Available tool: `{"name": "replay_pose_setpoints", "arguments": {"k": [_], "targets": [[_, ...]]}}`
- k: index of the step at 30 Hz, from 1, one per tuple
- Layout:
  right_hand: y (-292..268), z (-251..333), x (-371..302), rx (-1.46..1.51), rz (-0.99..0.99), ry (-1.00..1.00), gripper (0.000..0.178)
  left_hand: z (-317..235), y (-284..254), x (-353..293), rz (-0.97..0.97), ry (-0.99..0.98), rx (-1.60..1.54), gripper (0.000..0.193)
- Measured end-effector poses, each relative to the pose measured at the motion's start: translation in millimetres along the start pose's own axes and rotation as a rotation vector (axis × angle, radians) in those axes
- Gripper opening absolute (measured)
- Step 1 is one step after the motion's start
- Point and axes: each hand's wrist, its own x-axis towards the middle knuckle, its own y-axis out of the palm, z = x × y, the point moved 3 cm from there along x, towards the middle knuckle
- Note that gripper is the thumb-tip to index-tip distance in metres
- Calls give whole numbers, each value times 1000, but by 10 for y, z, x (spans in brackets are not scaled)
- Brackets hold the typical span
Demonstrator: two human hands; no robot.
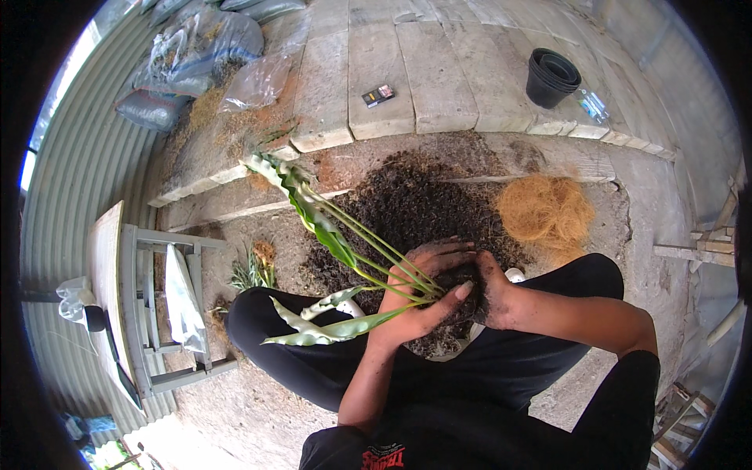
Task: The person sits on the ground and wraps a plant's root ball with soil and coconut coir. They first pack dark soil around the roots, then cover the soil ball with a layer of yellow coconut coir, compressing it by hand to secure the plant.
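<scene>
A long-stemmed leafy plant (333,239) leans to the left, its green, curled leaves spreading over my left knee and the floor. Dark soil is packed around its base as a root ball (464,282). My left hand (419,301) wraps this root ball from the left, thumb across the front by the stems. From the right, my right hand (493,291) cups the same clump, fingers curled around it. Both hands are smeared with soil. Loose dark soil (435,343) shows just below them, between my legs; what it rests on is mostly hidden.
A heap of dark soil (407,196) lies ahead, with brown coir fibre (548,213) at its right. Black nested pots (553,78), a plastic bottle (593,106) and a small box (377,95) sit on the raised slabs. Filled sacks (200,51) and a wooden stool (141,305) stand left.
</scene>
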Motion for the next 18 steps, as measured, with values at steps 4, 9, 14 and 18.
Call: {"name": "replay_pose_setpoints", "arguments": {"k": [4,9,14,18], "targets": [[-87,-26,49,2,47,-8,61,-51,14,31,10,40,35,36],[-38,-67,2,65,-32,-35,62,-36,6,12,42,61,80,34],[-137,-86,77,95,16,-18,62,75,37,13,75,101,43,32],[-50,-21,-3,73,-63,11,55,104,56,0,46,59,-30,32]]}}
